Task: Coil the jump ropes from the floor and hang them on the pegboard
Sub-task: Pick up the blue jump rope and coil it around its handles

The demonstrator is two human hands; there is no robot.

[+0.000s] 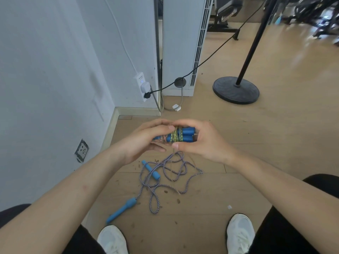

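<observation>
Bundle in hand: a wound jump rope (pixel 180 135), two blue handles side by side with yellow-green cord wrapped across them, was held above the floor in front of the person.
Long axis: the bundle lay roughly level, running left to right between the two hands.
Left hand (pixel 145 142): fingers curled round the bundle's left end, hiding most of that end.
Right hand (pixel 198 140): fingers arched over the right end with the thumb under it, clamped on the same bundle; the two hands were close together, fingertips nearly meeting on top.
Loose rope (pixel 165 173): a purple-and-white twisted cord sprawled in tangled loops on the wooden floor (pixel 256 143), below the hands and ahead of the white shoes (pixel 240 231).
Upper handle (pixel 151 170): blue, lying within the tangle, slanting down to the right.
Lower handle (pixel 122 210): blue, slanting down to the left, just ahead of the left shoe.
Nearer hand: both floor handles lay left of centre, so the left hand was judged closer to them.
Pegboard: not in view; its direction from the hands could not be told.
Stage: one rope looked almost wound, the other not yet begun.
</observation>
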